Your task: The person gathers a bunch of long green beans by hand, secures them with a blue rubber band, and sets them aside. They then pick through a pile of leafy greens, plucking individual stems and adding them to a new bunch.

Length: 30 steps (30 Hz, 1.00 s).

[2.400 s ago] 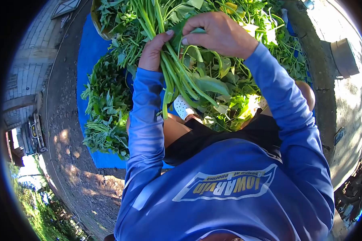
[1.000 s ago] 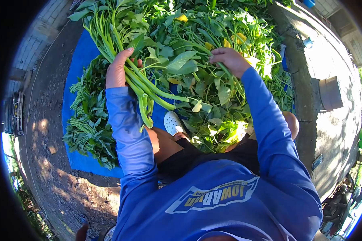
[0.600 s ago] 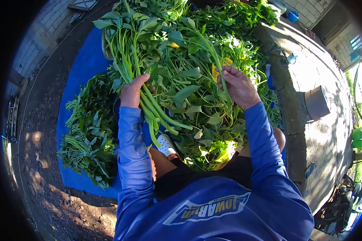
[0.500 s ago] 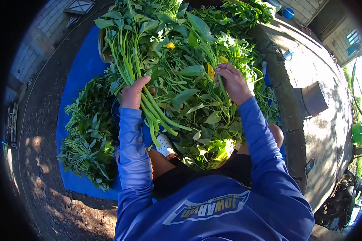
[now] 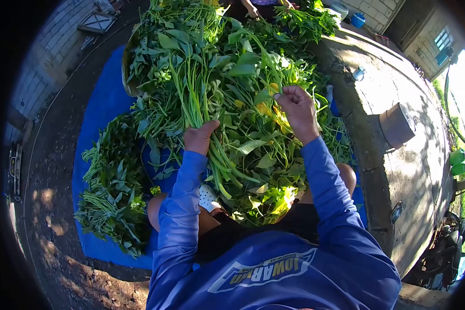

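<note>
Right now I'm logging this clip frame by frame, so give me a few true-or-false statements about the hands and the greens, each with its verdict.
1. The left hand grips a bunch of long green stems. True.
2. The right hand rests on the concrete ledge. False: it pinches stems in the leafy pile, apart from the ledge.
3. A second heap of greens lies on the blue sheet, to the person's left. True.
4. The person wears red sleeves. False: both sleeves are blue.
5. A white shoe shows below the held stems. True.
</note>
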### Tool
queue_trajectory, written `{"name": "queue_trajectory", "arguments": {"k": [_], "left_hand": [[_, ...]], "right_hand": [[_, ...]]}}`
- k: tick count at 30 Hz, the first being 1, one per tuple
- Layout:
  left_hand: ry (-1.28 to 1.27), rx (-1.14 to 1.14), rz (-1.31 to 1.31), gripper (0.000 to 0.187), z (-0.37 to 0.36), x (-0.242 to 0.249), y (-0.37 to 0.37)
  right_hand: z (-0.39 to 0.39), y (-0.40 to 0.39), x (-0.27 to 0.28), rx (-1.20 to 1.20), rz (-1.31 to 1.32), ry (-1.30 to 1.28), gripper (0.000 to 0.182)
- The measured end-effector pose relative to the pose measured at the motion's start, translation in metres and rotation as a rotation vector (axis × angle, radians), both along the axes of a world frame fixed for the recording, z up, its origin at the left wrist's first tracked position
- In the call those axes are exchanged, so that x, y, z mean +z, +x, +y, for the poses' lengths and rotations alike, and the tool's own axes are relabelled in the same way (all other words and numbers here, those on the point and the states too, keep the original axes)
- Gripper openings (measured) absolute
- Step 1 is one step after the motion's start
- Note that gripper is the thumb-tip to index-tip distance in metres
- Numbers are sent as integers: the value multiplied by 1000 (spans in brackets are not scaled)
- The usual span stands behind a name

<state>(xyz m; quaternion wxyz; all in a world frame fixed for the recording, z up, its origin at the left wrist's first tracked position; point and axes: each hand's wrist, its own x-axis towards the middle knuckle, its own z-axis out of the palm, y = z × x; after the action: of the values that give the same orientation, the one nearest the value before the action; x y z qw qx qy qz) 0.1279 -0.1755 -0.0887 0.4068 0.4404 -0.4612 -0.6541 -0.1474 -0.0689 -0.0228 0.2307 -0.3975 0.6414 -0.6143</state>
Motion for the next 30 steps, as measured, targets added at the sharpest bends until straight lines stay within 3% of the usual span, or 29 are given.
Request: {"name": "queue_trajectory", "arguments": {"k": [2,7,10,13,16,17,20,23,26,27,30], "left_hand": [[77,-5,-3,28,10,-4,-16],[-20,-15,99,30,11,-58,-60],[251,-67,170,29,22,-65,-72],[391,-35,187,40,33,-100,-72],[505,-155,593,55,53,-129,-69],[504,-227,578,65,45,-168,-72],[541,-90,563,62,60,-142,-75],[256,271,328,55,72,-150,-89],[387,55,257,40,68,-157,-85],[481,-59,347,32,60,-160,-81],[492,-102,441,29,40,-194,-74]], "right_hand": [[-2,2,-4,-87,141,-25,33],[-5,35,7,-259,405,52,31],[-6,66,-27,-100,407,215,32],[-1,86,-103,81,385,263,33],[8,85,-123,212,430,310,35],[11,86,-130,235,456,331,35],[13,88,-143,171,319,355,32],[18,95,-144,104,242,413,27],[28,108,-142,106,284,475,26],[31,114,-141,72,244,469,24],[35,120,-154,122,213,361,27]]}}
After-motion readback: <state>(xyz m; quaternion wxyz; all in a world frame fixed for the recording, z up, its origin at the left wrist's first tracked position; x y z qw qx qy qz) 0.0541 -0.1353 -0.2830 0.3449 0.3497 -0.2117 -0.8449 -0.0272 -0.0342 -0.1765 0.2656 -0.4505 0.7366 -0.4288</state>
